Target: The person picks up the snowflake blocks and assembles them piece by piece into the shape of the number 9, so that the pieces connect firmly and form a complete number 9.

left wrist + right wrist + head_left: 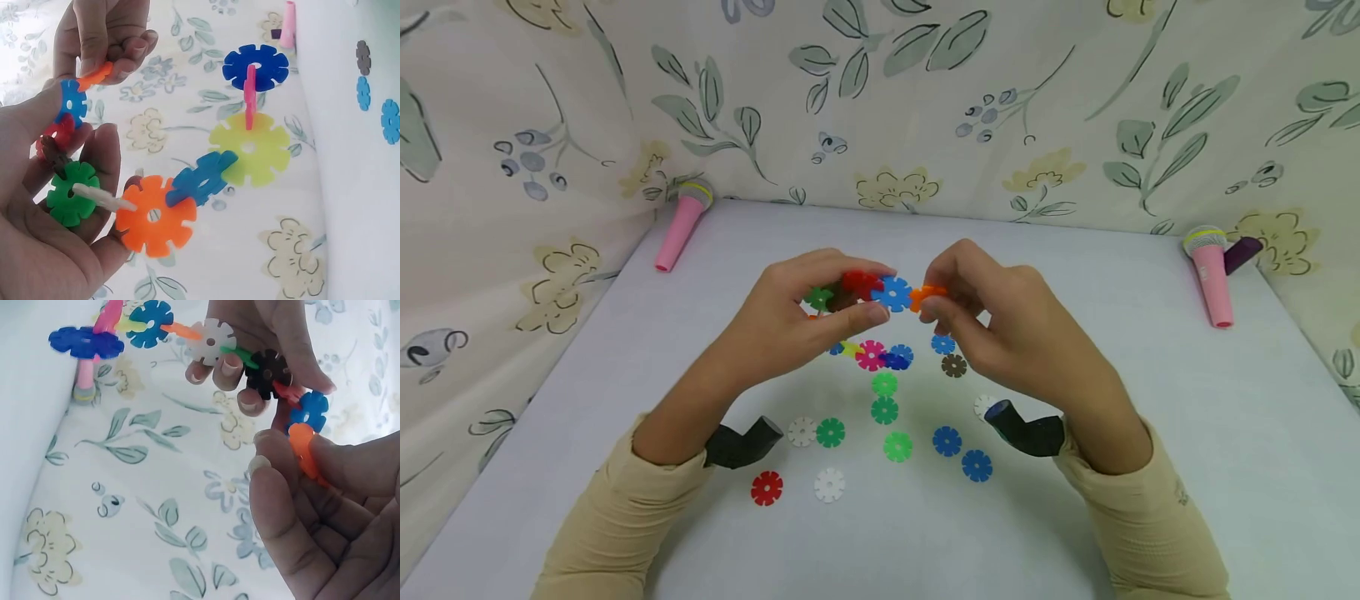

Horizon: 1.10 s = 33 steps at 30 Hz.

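Note:
A chain of interlocked notched discs hangs from my left hand (808, 312), which grips it near the red disc (861, 285) and the light blue disc (894, 294). My right hand (1015, 325) pinches an orange disc (927, 297) that meets the blue one's edge. In the left wrist view the chain runs on through a green disc (73, 194), a white one, an orange disc (156, 216), a blue one, a yellow disc (250, 150), a pink one and a dark blue disc (255, 67). The right wrist view shows a brown disc (269, 374) beside the red one.
Loose discs lie on the white table (1150, 517), among them a red disc (767, 488), a white disc (829, 485), a brown disc (953, 366) and several green and blue ones. Pink microphones stand out at back left (679, 229) and back right (1212, 283), before a floral cloth.

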Motion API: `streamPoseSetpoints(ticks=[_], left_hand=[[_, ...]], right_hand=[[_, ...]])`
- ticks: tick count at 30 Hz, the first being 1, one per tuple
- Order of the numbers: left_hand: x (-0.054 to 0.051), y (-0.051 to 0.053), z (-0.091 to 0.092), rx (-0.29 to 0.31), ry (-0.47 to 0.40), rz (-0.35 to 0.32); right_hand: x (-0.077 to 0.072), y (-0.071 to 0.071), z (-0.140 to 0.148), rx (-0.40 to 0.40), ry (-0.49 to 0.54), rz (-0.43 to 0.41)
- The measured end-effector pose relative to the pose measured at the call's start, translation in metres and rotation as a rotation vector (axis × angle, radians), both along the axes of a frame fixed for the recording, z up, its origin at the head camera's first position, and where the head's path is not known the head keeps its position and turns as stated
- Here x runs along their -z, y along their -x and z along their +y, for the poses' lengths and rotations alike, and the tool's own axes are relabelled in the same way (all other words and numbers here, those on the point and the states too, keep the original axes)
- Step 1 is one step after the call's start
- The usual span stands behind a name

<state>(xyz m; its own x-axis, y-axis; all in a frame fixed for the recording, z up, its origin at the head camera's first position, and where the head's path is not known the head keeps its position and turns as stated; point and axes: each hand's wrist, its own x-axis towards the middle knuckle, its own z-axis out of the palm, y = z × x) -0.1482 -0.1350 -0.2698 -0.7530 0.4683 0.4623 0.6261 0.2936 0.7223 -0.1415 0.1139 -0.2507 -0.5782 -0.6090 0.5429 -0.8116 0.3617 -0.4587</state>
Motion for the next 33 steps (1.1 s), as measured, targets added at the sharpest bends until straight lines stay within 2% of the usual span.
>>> streamPoseSetpoints(ticks=[6, 12, 17, 20, 22, 24, 27, 30, 33], left_hand=[[0.001, -0.002, 0.002, 0.035, -0.022, -0.027], [0.005, -0.008, 0.008, 0.021, -0.074, -0.018], [0.007, -0.011, 0.012, 0.036, -0.092, -0.005], [0.007, -0.01, 0.013, 0.03, -0.083, 0.015], [0.006, -0.009, 0.012, 0.023, -0.067, 0.016], [0.004, -0.008, 0.011, 0.02, -0.048, -0.001], [0.001, -0.006, 0.008, 0.023, -0.031, -0.044], [0.0, -0.004, 0.006, 0.029, -0.035, -0.096], [0.0, -0.002, 0.003, 0.057, -0.04, -0.152]], right_hand=[[0.001, -0.005, -0.005, 0.04, 0.003, 0.064], [0.002, -0.014, -0.01, 0.108, 0.004, 0.148], [0.003, -0.016, -0.01, 0.104, -0.001, 0.178], [0.004, -0.011, -0.009, 0.067, 0.035, 0.111], [0.003, -0.007, -0.008, 0.029, 0.064, 0.035], [0.002, -0.002, -0.005, -0.012, 0.09, -0.055], [0.001, 0.006, 0.002, -0.031, 0.082, -0.139], [0.005, 0.019, 0.008, 0.018, 0.026, -0.173], [0.018, 0.036, 0.008, 0.1, -0.083, -0.234]])
